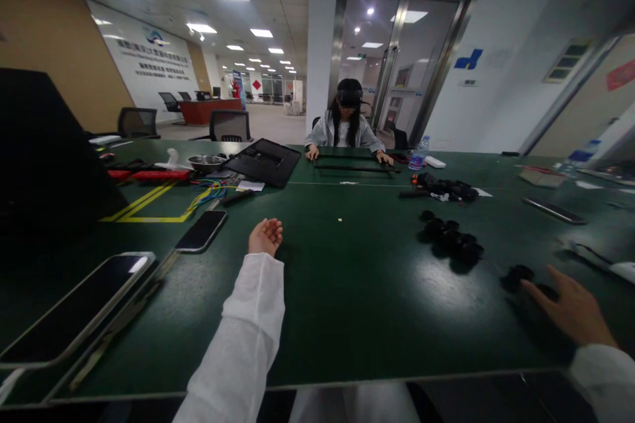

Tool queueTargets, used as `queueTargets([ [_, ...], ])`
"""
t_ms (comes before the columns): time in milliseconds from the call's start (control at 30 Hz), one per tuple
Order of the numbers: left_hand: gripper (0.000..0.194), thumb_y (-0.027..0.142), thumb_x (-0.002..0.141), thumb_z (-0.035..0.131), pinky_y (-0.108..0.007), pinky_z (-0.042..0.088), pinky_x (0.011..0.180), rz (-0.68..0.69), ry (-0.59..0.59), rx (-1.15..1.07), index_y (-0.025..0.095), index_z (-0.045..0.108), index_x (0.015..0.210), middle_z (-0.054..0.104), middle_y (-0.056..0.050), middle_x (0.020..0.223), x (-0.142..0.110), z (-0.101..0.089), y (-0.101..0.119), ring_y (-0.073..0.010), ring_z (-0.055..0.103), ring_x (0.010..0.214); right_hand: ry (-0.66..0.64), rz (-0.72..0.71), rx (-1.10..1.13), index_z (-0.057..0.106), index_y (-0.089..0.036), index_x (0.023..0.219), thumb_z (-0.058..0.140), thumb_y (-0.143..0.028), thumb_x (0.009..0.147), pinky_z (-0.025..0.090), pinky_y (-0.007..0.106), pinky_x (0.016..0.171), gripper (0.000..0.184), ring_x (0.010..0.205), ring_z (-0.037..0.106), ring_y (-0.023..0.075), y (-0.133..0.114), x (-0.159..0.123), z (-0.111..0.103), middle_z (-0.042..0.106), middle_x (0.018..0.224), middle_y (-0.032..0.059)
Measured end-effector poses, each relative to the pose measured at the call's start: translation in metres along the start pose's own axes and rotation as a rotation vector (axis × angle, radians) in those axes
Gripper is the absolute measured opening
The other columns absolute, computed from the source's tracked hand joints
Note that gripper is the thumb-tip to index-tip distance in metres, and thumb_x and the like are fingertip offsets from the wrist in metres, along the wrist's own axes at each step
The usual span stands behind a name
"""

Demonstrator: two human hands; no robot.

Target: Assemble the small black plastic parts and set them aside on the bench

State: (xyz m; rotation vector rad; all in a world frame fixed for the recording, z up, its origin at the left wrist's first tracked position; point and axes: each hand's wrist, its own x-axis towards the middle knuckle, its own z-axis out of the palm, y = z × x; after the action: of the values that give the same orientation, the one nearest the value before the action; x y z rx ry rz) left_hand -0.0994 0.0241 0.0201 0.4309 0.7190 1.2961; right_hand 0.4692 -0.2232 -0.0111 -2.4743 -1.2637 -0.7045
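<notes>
My left hand rests on the green table with its palm turned sideways and its fingers loosely bent; nothing is in it. At the right, my right hand hovers low over the table, thumb and forefinger spread apart. Just beyond its thumb lies a small round black piece, with another dark piece partly hidden by the hand. I cannot tell whether the fingers touch either one. A cluster of several similar black pieces sits farther in, between my hands.
Across the table a person in a headset holds a black frame. Phones and a large black screen stand left, near wires and a black panel. A bottle and black gear are right.
</notes>
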Motion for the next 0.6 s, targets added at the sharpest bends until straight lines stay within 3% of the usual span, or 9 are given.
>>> queueTargets([
  [167,0.016,0.025,0.072,0.046,-0.02,0.041,0.048,-0.004,0.017,0.008,0.013,0.056,0.069,0.06,-0.003,0.064,-0.002,0.002,0.001,-0.0101,0.056,0.052,-0.303,0.034,0.031,0.036,-0.015,0.12,0.037,-0.046,0.073,0.041,0.034,0.07,0.056,0.083,0.056,0.0258,-0.023,0.02,-0.015,0.056,0.104,0.0158],
  [267,0.016,0.025,0.071,0.046,-0.02,0.041,0.048,-0.006,0.021,0.013,0.013,0.056,0.069,0.059,-0.003,0.064,-0.001,0.002,0.001,-0.0102,0.055,0.052,-0.321,0.004,0.037,0.047,-0.016,0.11,0.038,-0.041,0.074,0.039,0.032,0.072,0.045,0.091,0.052,0.024,-0.035,0.021,-0.019,0.054,0.107,0.0137],
  [400,0.016,0.026,0.071,0.046,-0.02,0.04,0.047,-0.007,0.028,0.016,0.014,0.056,0.069,0.059,-0.003,0.064,0.0,0.001,0.001,-0.0103,0.055,0.052,-0.18,-0.012,0.055,0.051,-0.014,0.104,0.035,-0.037,0.077,0.037,0.03,0.072,0.039,0.09,0.051,0.0221,-0.044,0.013,-0.029,0.055,0.104,0.0139],
  [600,0.015,0.025,0.07,0.047,-0.02,0.04,0.047,0.009,0.042,0.002,0.014,0.056,0.068,0.058,-0.003,0.063,0.001,0.001,0.0,-0.0104,0.054,0.053,0.304,0.218,0.139,0.048,-0.014,0.111,0.034,-0.046,0.077,0.035,0.033,0.073,0.049,0.093,0.049,0.0242,-0.022,0.002,-0.037,0.056,0.103,0.0153],
])
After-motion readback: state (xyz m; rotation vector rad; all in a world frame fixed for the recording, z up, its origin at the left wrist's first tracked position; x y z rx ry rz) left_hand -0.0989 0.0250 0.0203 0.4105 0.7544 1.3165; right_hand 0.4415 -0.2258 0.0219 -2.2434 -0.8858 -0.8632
